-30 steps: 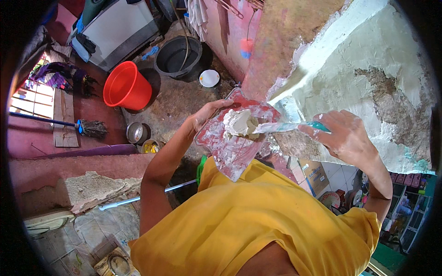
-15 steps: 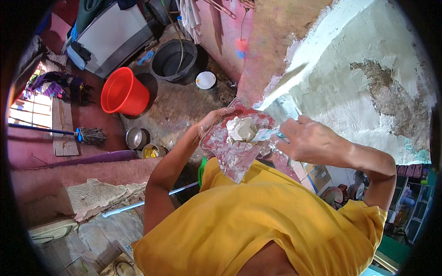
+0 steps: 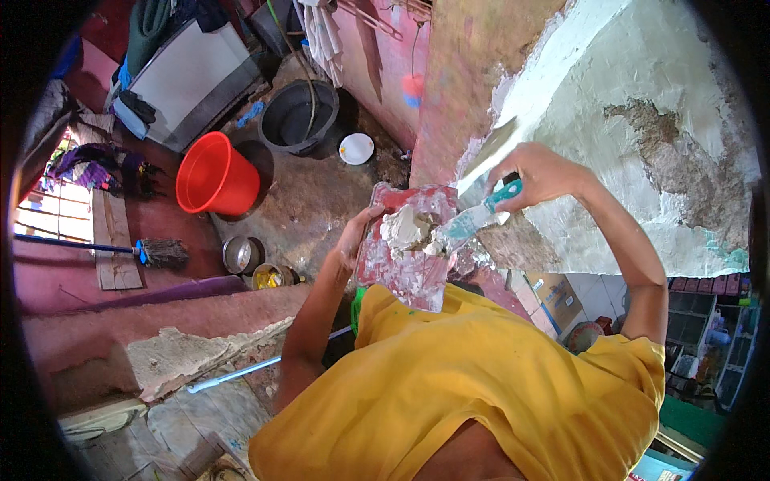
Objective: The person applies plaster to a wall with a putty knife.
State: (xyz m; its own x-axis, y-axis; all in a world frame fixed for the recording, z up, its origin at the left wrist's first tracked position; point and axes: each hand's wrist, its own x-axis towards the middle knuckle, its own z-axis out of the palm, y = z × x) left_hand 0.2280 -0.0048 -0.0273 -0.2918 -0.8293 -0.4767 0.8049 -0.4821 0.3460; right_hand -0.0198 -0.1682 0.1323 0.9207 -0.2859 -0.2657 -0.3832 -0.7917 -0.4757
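My left hand (image 3: 357, 232) grips the left edge of a flat reddish board (image 3: 417, 284) smeared with white. A pale mound of wall putty (image 3: 403, 228) sits on it. Closed round a teal handle, my right hand (image 3: 533, 172) holds a putty knife (image 3: 472, 222). Its blade, tilted down to the left, meets the putty on the board's right part. Just beyond both hands rises a wall (image 3: 577, 152) partly coated in pale plaster, with a rough bare patch (image 3: 670, 148) at its right.
A red bucket (image 3: 216, 176), a black tub (image 3: 298, 116) and a white lid-like round (image 3: 356, 148) stand on the floor ahead. Two metal pots (image 3: 241, 255) are at left, near a low ledge (image 3: 192, 321) with chipped plaster. A broom (image 3: 160, 252) juts in from the left.
My right hand has lifted and turned, so the knife's handle now points up and right. The board has rotated slightly in my left hand, and the putty looks more spread toward the blade.
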